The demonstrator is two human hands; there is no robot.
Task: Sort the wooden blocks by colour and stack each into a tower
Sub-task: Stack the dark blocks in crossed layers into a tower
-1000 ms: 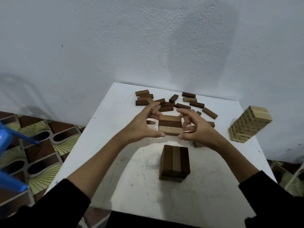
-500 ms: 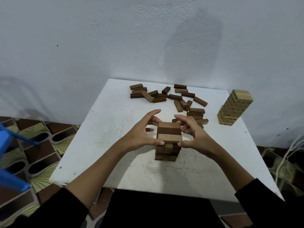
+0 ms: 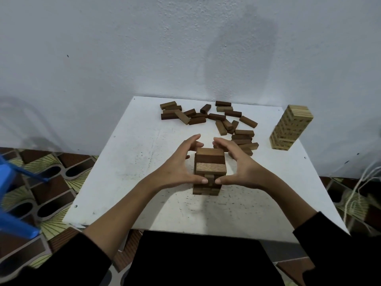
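At the left edge of the frame a blue plastic stool (image 3: 12,205) stands on the patterned brown and yellow tiled floor (image 3: 51,182). The square white table (image 3: 127,162) fills the middle, against a pale grey wall (image 3: 144,48).

The person's left hand (image 3: 177,164) sits at the left side of the short dark brown wooden block tower (image 3: 209,171) in the centre of the frame; its thumb tip touches the tower's near face below the top layer, and its fingers curve round the far left corner. Whether they press the wood there cannot be told. The right hand (image 3: 241,162) mirrors it on the right side, thumb tip on the near face, fingers arched behind the top layer. Both wear black sleeves (image 3: 61,259).

Behind the hands, toward the upper middle of the table, a scatter of loose dark brown wooden blocks (image 3: 208,118) lies flat. At the table's upper right corner a tall light tan wooden block tower (image 3: 290,127) stands alone, well apart from the dark one. Pale string (image 3: 358,195) hangs at the right edge.
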